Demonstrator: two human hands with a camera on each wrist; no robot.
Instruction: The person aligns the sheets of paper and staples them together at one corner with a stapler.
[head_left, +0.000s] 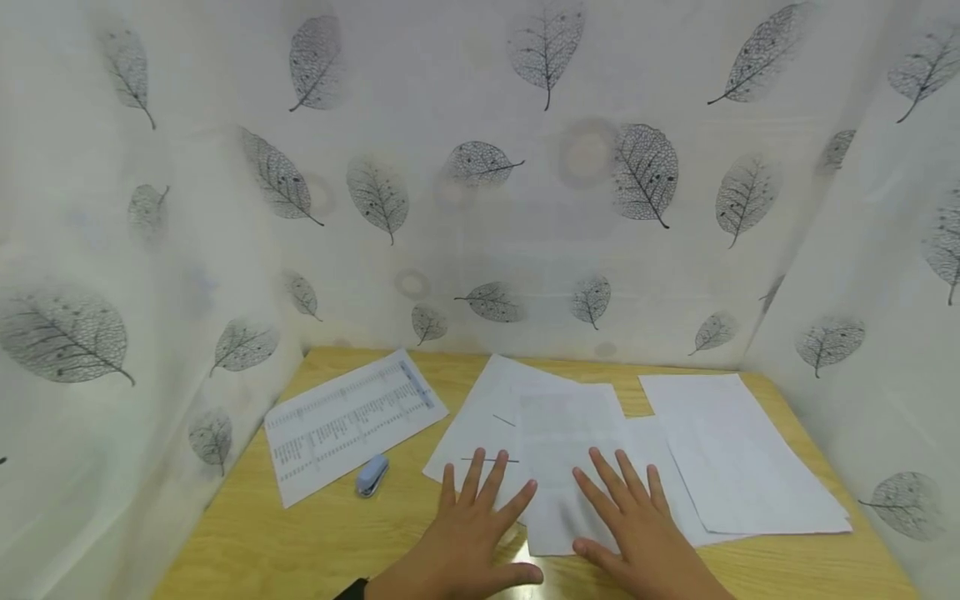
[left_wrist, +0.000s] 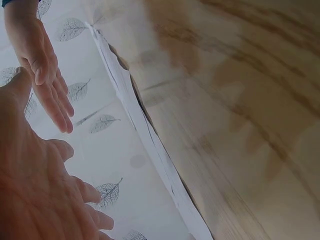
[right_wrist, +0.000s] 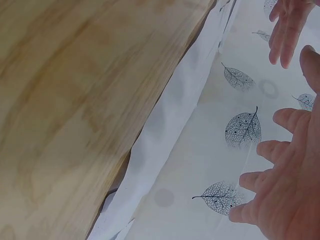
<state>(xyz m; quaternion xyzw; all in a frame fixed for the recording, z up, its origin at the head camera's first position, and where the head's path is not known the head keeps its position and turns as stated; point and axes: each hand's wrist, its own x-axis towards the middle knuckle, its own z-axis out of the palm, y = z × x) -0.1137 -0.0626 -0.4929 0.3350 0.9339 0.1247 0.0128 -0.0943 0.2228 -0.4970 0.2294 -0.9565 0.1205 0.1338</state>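
Observation:
Both hands are held palm down with fingers straight and spread, over the near part of the table. My left hand [head_left: 467,533] is in front of a white sheet with a few black lines [head_left: 476,425], its fingertips overlapping that sheet in the head view. My right hand [head_left: 641,529] overlaps a blank-looking sheet [head_left: 566,433] in the middle. Neither hand holds anything. In the left wrist view the left palm [left_wrist: 42,185] hangs above the papers' edges, with the right hand beyond. The right wrist view shows the right palm [right_wrist: 287,185] likewise, fingers apart.
A small light blue stapler [head_left: 372,476] lies left of the hands. Behind it is a sheet printed with a table [head_left: 352,421]. More white sheets [head_left: 742,458] overlap at the right. A leaf-patterned curtain [head_left: 487,225] encloses the wooden table [head_left: 300,550] at the back and sides.

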